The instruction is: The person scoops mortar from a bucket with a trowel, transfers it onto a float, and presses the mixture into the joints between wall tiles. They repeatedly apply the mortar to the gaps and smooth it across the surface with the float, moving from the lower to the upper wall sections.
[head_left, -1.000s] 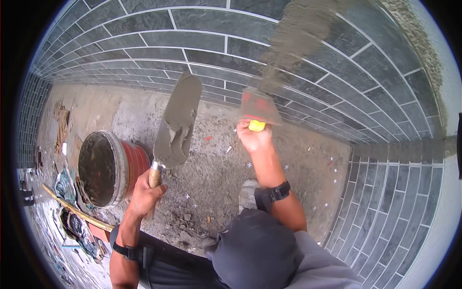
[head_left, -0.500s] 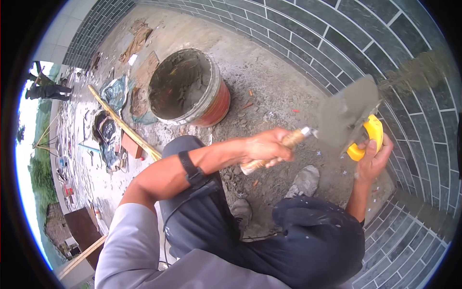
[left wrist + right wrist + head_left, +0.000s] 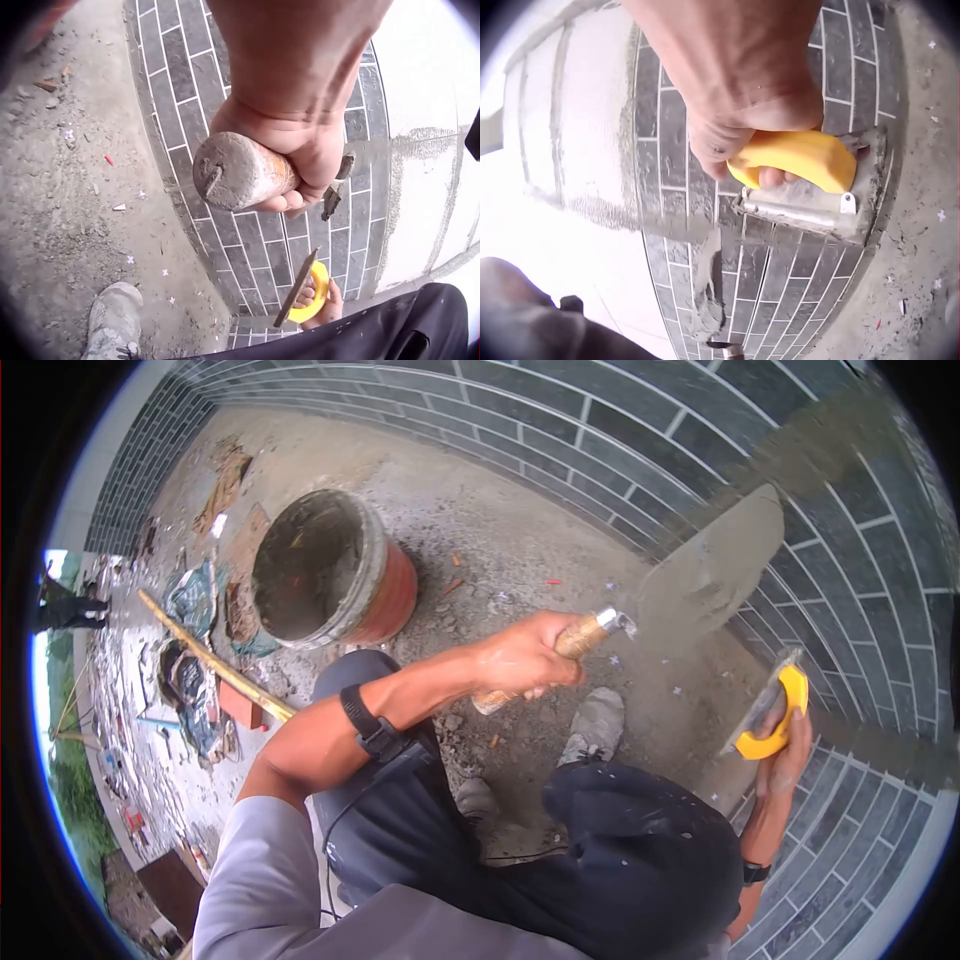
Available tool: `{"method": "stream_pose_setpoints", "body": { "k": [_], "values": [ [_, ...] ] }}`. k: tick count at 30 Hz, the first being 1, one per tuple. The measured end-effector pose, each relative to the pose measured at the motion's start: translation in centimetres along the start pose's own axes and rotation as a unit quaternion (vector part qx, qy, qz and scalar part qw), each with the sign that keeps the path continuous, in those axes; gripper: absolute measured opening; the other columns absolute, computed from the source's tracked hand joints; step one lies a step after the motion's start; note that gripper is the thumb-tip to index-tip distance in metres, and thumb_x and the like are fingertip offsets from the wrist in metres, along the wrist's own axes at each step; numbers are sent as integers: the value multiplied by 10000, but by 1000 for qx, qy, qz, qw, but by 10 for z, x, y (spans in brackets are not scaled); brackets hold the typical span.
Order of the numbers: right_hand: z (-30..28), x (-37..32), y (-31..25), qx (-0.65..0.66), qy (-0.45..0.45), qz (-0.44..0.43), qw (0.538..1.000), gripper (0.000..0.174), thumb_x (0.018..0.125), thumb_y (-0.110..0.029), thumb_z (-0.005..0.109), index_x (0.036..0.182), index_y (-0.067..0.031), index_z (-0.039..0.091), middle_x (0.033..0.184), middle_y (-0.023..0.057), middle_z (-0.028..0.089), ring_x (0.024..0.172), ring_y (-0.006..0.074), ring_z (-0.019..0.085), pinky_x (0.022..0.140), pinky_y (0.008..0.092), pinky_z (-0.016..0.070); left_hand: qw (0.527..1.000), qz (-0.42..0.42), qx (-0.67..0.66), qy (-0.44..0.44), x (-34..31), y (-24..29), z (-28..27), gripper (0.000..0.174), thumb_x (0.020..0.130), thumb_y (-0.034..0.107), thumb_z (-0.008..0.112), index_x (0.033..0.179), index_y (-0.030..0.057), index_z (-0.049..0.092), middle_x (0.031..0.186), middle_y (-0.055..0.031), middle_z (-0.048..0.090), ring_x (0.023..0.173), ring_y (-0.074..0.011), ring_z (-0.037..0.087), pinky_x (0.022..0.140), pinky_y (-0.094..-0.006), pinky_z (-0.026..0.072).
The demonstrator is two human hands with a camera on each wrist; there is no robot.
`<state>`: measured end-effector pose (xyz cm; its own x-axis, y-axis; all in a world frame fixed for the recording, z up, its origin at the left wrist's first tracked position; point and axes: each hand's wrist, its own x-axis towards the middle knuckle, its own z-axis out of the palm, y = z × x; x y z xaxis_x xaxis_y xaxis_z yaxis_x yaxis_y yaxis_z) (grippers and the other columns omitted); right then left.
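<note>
My left hand [image 3: 535, 655] grips the wooden handle [image 3: 588, 635] of a trowel, whose long blade [image 3: 715, 565] is coated with grey mortar and reaches toward the tiled wall. In the left wrist view the handle's worn round end [image 3: 229, 172] faces the camera. My right hand [image 3: 785, 745] holds a flat float by its yellow handle [image 3: 790, 705], to the right of and below the trowel blade. The right wrist view shows fingers curled through the yellow handle [image 3: 802, 157], with the float's metal plate [image 3: 802, 214] in front of the tiles.
A red bucket [image 3: 400, 595] with mortar inside stands on the rough floor at centre left. A wooden pole [image 3: 205, 650], a brick [image 3: 238, 705] and crumpled plastic lie farther left. Grey tile wall [image 3: 500, 410] runs along the back and right, with a smeared mortar band. Tile spacers dot the floor.
Over the last second the left hand has swung the trowel from beside the bucket toward the right. The float has come off the wall's mortar band and moved right and down, away from the blade.
</note>
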<state>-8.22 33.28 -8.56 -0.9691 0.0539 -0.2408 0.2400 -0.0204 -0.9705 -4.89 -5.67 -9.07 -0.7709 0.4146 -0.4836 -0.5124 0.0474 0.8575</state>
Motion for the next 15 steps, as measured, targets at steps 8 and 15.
{"method": "stream_pose_setpoints", "body": {
  "k": [8, 15],
  "values": [
    [2, -56, -24, -415, -245, 33, 875, 401, 892, -254, 657, 1166, 22, 564, 821, 92, 670, 730, 222, 664, 662, 354, 507, 994, 19, 90, 54, 21, 6, 11, 353, 835, 83, 685, 1165, 38, 566, 698, 21, 525, 544, -65, 515, 481, -245, 427],
    [44, -47, -31, -706, -113, -297, 633, 559, 761, -234, 746, 1249, -28, 567, 910, 110, 680, 917, 277, 660, 1006, 514, 461, 958, 118, 230, 123, 41, 1, 23, 291, 786, 153, 691, 998, 17, 546, 734, -69, 560, 651, -174, 545, 635, -370, 466]
  ]
}}
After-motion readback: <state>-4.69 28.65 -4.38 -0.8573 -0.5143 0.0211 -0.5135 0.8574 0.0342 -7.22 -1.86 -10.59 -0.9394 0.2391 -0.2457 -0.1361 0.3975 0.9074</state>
